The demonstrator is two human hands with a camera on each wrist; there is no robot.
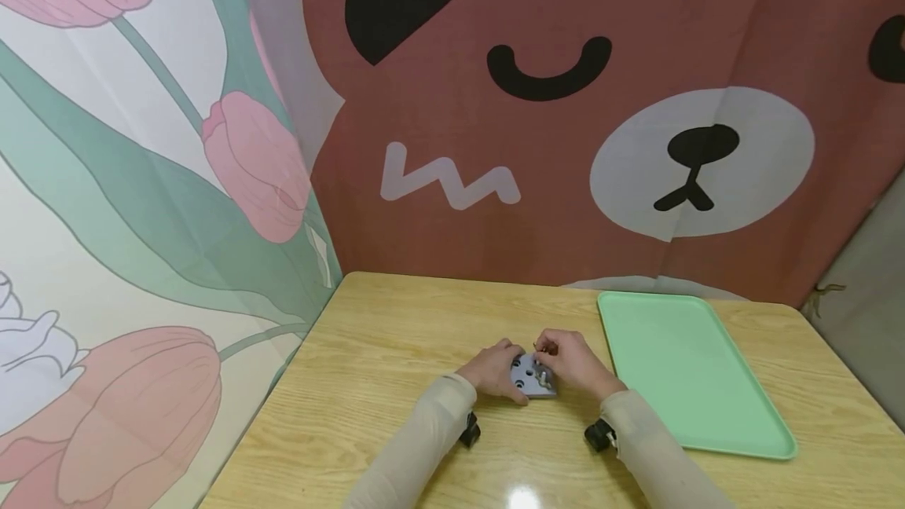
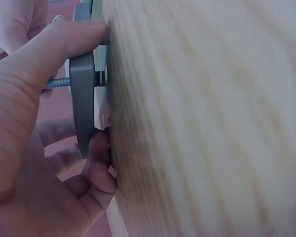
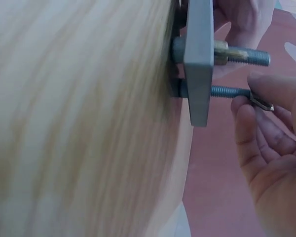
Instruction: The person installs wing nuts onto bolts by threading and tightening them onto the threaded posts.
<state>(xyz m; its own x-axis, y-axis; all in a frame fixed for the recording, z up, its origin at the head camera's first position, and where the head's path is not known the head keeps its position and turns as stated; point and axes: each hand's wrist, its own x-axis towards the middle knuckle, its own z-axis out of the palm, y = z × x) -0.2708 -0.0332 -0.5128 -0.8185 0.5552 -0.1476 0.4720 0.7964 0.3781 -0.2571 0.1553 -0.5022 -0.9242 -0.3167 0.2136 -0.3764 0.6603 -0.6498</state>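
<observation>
A grey plate (image 1: pixel 524 385) with holes in it is held over the table by my left hand (image 1: pixel 491 371), thumb on one edge and fingers round the other. Bolts pass through it; their heads face the wood and the threaded shanks point away. One bolt (image 3: pixel 251 56) carries a brass-coloured nut (image 3: pixel 220 53) against the plate. At the tip of the other bolt (image 3: pixel 229 92), my right hand (image 1: pixel 574 361) pinches a small metal nut (image 3: pixel 261 102) between thumb and fingers. Its exact shape is partly hidden by the fingertips.
A light green tray (image 1: pixel 693 368) lies on the wooden table (image 1: pixel 375 336) to the right of my hands. Behind the table hangs a brown bear-print cloth (image 1: pixel 551 140), and a tulip-print cloth (image 1: pixel 141 218) hangs at the left.
</observation>
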